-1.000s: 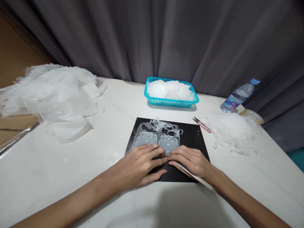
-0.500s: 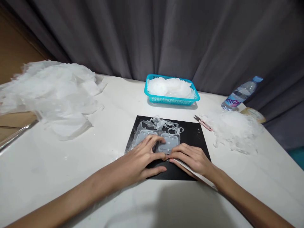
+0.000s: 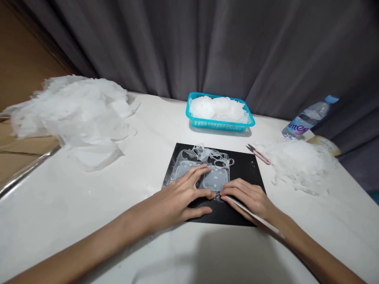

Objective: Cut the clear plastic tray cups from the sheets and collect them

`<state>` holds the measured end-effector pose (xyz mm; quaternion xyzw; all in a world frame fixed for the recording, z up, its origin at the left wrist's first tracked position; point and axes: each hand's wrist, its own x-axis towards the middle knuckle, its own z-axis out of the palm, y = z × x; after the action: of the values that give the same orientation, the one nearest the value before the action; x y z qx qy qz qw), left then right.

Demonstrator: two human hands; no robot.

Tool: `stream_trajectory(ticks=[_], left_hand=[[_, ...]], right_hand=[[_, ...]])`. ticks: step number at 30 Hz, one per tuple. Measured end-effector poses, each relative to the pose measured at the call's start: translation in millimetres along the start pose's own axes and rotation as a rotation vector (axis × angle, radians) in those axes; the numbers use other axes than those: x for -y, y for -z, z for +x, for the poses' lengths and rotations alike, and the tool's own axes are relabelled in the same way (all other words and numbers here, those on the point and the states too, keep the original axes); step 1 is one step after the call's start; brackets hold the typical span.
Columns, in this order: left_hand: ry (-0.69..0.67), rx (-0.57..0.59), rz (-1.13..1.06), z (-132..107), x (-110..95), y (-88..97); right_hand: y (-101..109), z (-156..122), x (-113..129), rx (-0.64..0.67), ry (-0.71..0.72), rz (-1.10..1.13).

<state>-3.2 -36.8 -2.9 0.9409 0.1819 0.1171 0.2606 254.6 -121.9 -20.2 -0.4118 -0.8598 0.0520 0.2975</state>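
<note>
A translucent moulded sheet (image 3: 204,165) with two square panels and loopy trimmings lies on a black mat (image 3: 248,173) in the middle of the white table. My left hand (image 3: 183,195) rests flat on the sheet's near left part, fingers spread. My right hand (image 3: 245,197) lies on the mat beside it, fingers curled with their tips pinched at the sheet's near edge. A thin pale strip (image 3: 254,221) runs under my right wrist.
A turquoise basket (image 3: 219,125) of white translucent pieces stands behind the mat. Small pink snips (image 3: 258,154) lie right of the mat beside a heap of white trimmings (image 3: 299,163). A water bottle (image 3: 308,122) lies far right. Crumpled translucent sheets (image 3: 77,118) pile up at left.
My left hand's fingers have spread further up over the sheet. My right fingertips stay at the sheet's near edge. The view has shifted slightly, so everything sits a little further right.
</note>
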Motion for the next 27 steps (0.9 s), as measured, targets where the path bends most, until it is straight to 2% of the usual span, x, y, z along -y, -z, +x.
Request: stream_trajectory(ticks=[4,9,16,19,24,27], left_hand=[[0.024,0.033,0.015,-1,1,-1.3],[0.006,0.001,-0.007,-2,2,-3.7],[-0.013,-0.027,-0.018,-3,3,-4.0],[0.048,0.015,0.005,-1,-1,0.5],[0.142,0.133,0.064,3,-5,8.0],[0.156,0.139,0.095,2,-5,8.4]], right_hand=[[-6,4,-2,-0.034,0.059,-0.044],[-15,7,-4,-0.072,0.093,-0.164],[-18,5,2,-0.026,0.117,-0.271],[-13,12,-1,-0.095,-0.018,-0.182],[4,26,-32,-0.361,-0.412,-0.017],[13,27,-41,-0.386,-0.483,0.073]])
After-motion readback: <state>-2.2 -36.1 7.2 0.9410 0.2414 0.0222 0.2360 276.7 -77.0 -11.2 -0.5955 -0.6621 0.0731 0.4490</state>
